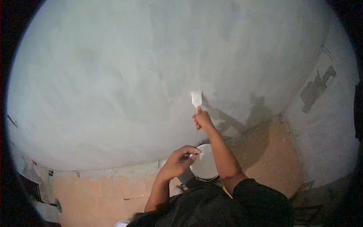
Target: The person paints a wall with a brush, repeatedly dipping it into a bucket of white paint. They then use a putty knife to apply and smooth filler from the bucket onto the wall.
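Observation:
My right hand (203,120) is closed around the handle of a paintbrush (196,99), whose wide, white-coated head rests against the pale wall (151,75). Lower down, my left hand (179,162) hovers by the rim of a bucket (206,166) of white paint. Its fingers and thumb are curved with a gap between them, and I see nothing held there. The bucket stands near the foot of the wall, partly hidden by my arms and body.
Orange floor tiles (87,200) run along the wall's base. On the right, a side wall (325,125) carries a dark grey patch (317,89). A dark object with a round end (58,205) is at the lower left. Shadows of my arm and head fall on the wall.

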A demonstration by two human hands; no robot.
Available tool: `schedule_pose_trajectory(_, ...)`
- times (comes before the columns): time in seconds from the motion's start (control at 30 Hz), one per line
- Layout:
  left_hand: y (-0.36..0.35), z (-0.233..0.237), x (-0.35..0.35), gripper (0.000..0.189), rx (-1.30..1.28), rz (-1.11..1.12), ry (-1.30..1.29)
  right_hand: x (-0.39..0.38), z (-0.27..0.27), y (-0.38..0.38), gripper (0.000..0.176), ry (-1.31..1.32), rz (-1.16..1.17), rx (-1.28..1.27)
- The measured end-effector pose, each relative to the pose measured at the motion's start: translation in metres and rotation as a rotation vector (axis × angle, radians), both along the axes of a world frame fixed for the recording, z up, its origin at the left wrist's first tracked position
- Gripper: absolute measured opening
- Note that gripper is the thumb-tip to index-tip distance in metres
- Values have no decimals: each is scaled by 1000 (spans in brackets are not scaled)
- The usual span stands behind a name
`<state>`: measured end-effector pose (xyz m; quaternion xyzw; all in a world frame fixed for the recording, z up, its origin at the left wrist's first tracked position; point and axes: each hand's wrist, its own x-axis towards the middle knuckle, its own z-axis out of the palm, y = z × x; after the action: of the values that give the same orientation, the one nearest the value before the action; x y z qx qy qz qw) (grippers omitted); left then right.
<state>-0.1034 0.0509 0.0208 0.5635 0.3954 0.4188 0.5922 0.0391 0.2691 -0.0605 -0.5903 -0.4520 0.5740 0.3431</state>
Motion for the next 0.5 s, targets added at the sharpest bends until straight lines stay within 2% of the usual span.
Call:
schedule_pose_trajectory(0.07, 0, 2, 1, 20, 25, 20, -22, 3, -40, -18, 57, 27, 3, -111)
schedule_pose_trajectory(0.2, 1, 3, -2, 23, -5, 10, 13, 6, -43, -28, 48, 22, 10, -240)
schedule_pose_trajectory(0.3, 2, 5, -1, 22, -33, 28, 20, 3, 30, -6, 38, 113, -58, -157)
schedule_pose_trajectory(0.33, 4, -2, 0, 21, 14, 48, 17, 6, 68, 4, 36, 188, -73, -170)
schedule_pose_trajectory(0.37, 2, -2, 3, 21, 1, 49, 17, 7, 110, 6, 35, 226, -71, -79)
schedule_pose_trajectory(0.43, 4, 1, 11, 18, -11, 83, -66, 10, 191, -11, 36, 182, -68, 87)
schedule_pose_trajectory(0.5, 7, 0, 16, 18, -41, 83, -86, 17, 212, -4, 39, 242, -8, 163)
